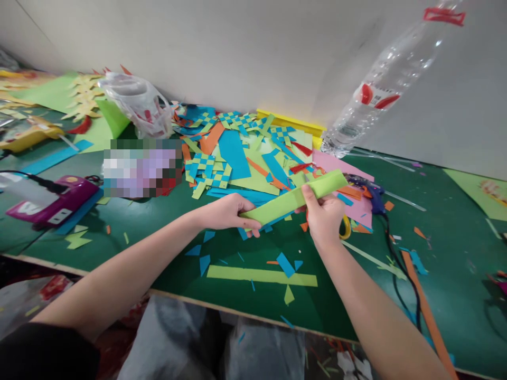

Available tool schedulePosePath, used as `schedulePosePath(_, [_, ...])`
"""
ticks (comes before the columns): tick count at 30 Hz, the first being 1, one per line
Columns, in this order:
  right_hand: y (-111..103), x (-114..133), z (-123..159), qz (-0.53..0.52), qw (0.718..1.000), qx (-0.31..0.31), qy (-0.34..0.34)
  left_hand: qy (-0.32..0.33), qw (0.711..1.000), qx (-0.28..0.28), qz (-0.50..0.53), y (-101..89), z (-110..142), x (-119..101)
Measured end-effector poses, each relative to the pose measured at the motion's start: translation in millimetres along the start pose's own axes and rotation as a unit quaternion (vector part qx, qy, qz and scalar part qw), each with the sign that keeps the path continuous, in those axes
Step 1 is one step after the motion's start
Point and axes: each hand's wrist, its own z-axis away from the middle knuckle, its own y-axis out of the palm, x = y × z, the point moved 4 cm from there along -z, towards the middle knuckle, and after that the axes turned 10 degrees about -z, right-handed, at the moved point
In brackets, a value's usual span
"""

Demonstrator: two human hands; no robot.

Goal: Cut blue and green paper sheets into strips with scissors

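Observation:
A light green paper strip (283, 206) is stretched at a slant between my two hands above the green table. My left hand (229, 211) pinches its lower left end between thumb and fingers. My right hand (325, 211) grips it near the upper right end, with the thumb on top and the fingers beneath. A yellow loop (346, 228), which looks like a scissor handle, shows beside my right hand; whether that hand holds it too, I cannot tell. Below my hands, another green paper strip (261, 275) lies flat among small blue scraps (285, 265).
Woven blue-and-green paper pieces (204, 168) and loose strips pile up behind my hands. A plastic bottle (380, 89) leans against the wall at right. A purple power strip (55, 200) lies at left, near a bagged cup (138, 103). A blue glue gun (374, 196) trails a black cord.

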Motion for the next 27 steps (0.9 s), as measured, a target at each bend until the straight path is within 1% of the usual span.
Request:
schedulePosePath(2, [2.1,-3.8,-1.3,-0.034,0.999,0.003,0.023,-0.004,1.0,-0.001,0.003,-0.1,-0.3,0.9])
schedulePosePath(4, [2.7,-5.9,-3.3,-0.063,0.998,0.001,0.031,-0.009,1.0,-0.007,0.012,-0.8,-0.7,3.1])
schedulePosePath(7, [1.8,-7.3,-6.8,-0.128,0.991,-0.01,0.037,-0.027,0.998,-0.03,0.041,-2.8,-1.7,9.0])
schedulePosePath(9, [1.1,-8.1,-8.8,-0.168,0.985,-0.014,0.044,-0.048,0.994,-0.06,0.074,-5.0,-2.5,14.1])
schedulePosePath(12, [0.7,-8.9,-11.0,-0.201,0.978,-0.015,0.05,-0.075,0.982,-0.116,0.13,-8.8,-3.4,21.0])
schedulePosePath(15, [0.0,-8.9,-12.4,-0.222,0.973,-0.027,0.049,-0.082,0.962,-0.188,0.181,-14.0,-2.8,25.1])
schedulePosePath(17, [0.0,-9.2,-13.0,-0.231,0.971,-0.032,0.051,-0.081,0.938,-0.253,0.222,-18.6,-1.2,27.1])
schedulePosePath(19, [0.7,-10.0,-13.3,-0.233,0.97,-0.032,0.055,-0.074,0.907,-0.321,0.263,-23.4,0.8,29.2])
schedulePosePath(22, [2.9,-11.8,-12.0,-0.22,0.974,-0.022,0.058,-0.053,0.857,-0.407,0.312,-30.8,3.2,32.7])
schedulePosePath(24, [5.9,-13.0,-9.1,-0.192,0.979,0.0,0.061,-0.025,0.817,-0.468,0.336,-36.6,5.9,34.7])
schedulePosePath(27, [13.6,-14.0,-1.5,-0.124,0.987,0.071,0.074,0.029,0.758,-0.551,0.348,-44.9,12.5,35.7])
